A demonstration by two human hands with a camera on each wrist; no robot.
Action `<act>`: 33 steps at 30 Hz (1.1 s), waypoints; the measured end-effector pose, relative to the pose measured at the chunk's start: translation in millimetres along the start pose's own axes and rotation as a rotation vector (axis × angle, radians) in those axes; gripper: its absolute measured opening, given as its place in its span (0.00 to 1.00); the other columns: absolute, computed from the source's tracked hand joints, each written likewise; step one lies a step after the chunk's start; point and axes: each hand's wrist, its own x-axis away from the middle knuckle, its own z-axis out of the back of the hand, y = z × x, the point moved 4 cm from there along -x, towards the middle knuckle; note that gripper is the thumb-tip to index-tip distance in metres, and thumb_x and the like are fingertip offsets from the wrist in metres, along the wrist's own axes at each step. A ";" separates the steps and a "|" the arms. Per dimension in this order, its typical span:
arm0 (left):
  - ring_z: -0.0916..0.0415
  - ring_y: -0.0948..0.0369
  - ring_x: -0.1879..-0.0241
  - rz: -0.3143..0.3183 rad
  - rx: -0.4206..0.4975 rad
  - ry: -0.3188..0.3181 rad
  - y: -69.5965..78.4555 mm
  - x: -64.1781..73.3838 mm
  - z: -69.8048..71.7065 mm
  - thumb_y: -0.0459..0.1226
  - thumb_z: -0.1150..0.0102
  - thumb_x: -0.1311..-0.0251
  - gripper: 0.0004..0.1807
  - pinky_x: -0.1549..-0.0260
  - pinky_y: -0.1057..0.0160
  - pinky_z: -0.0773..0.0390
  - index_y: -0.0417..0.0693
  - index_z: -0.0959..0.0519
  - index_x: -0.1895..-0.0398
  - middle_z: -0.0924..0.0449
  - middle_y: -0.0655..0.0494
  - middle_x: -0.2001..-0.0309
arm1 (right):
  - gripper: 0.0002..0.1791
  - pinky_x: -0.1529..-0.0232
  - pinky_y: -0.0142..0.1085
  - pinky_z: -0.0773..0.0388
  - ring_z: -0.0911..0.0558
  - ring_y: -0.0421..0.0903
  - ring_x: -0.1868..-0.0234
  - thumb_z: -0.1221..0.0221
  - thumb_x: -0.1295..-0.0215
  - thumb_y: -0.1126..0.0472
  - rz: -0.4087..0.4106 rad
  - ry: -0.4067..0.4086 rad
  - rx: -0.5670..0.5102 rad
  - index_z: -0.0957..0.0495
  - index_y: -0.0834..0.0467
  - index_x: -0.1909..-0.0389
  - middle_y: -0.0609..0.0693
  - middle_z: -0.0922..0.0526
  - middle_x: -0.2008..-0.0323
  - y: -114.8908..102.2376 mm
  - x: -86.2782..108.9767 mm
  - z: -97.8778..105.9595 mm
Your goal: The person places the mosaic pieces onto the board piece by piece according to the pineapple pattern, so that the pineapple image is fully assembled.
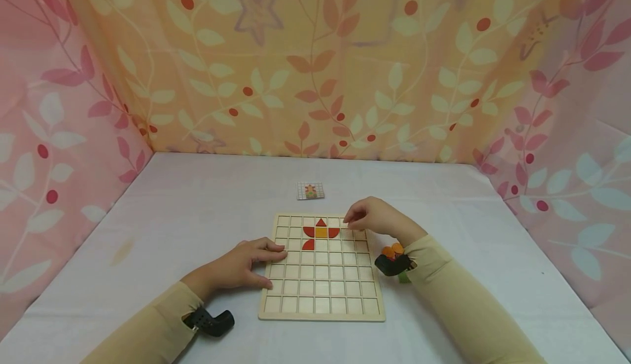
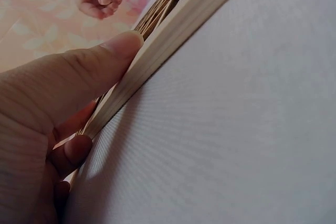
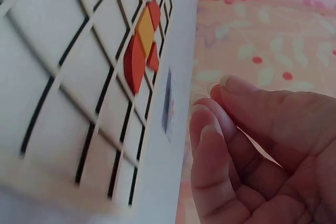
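Observation:
A wooden grid board [image 1: 320, 287] lies flat on the table. In its upper part are a yellow-orange square [image 1: 321, 232], a red triangle [image 1: 321, 223] above it and red rounded pieces [image 1: 308, 244] at its sides and lower left. My left hand [image 1: 241, 263] rests on the board's left edge; in the left wrist view its thumb [image 2: 123, 45] touches the rim. Over the upper right corner hovers my right hand [image 1: 372, 216]. Its fingers are loosely bent, and the right wrist view shows no piece between the fingertips [image 3: 203, 121].
Behind the board lies a small card [image 1: 310, 191] printed with a grid and a coloured figure. Loose orange pieces [image 1: 389, 252] and a green piece [image 1: 404, 277] lie right of the board, partly hidden by the right wrist camera [image 1: 391, 265]. Patterned curtains [image 1: 315, 79] enclose the table.

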 end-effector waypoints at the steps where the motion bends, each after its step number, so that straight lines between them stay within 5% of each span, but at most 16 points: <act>1: 0.41 0.61 0.38 0.002 0.001 -0.001 -0.1 0.0 -0.1 0.58 0.36 0.57 0.37 0.52 0.52 0.44 0.57 0.29 0.40 0.34 0.64 0.41 | 0.06 0.66 0.36 0.27 0.24 0.43 0.71 0.38 0.44 0.63 -0.010 0.005 0.004 0.17 0.59 0.65 0.46 0.19 0.72 3.5 2.7 3.2; 18: 0.41 0.61 0.39 0.019 0.014 -0.009 -0.1 -0.9 -0.5 0.57 0.36 0.57 0.38 0.50 0.51 0.43 0.57 0.29 0.40 0.34 0.65 0.41 | 0.03 0.64 0.37 0.28 0.26 0.45 0.69 0.37 0.45 0.62 -0.192 0.023 0.018 0.17 0.55 0.69 0.48 0.19 0.73 73.6 43.8 25.2; 33: 0.41 0.59 0.39 0.000 0.005 0.005 -1.4 -0.7 -0.4 0.57 0.36 0.57 0.38 0.49 0.52 0.41 0.57 0.29 0.40 0.34 0.64 0.41 | 0.09 0.66 0.37 0.31 0.30 0.46 0.68 0.33 0.52 0.65 -0.181 -0.008 0.053 0.24 0.56 0.71 0.49 0.27 0.71 90.4 56.5 17.0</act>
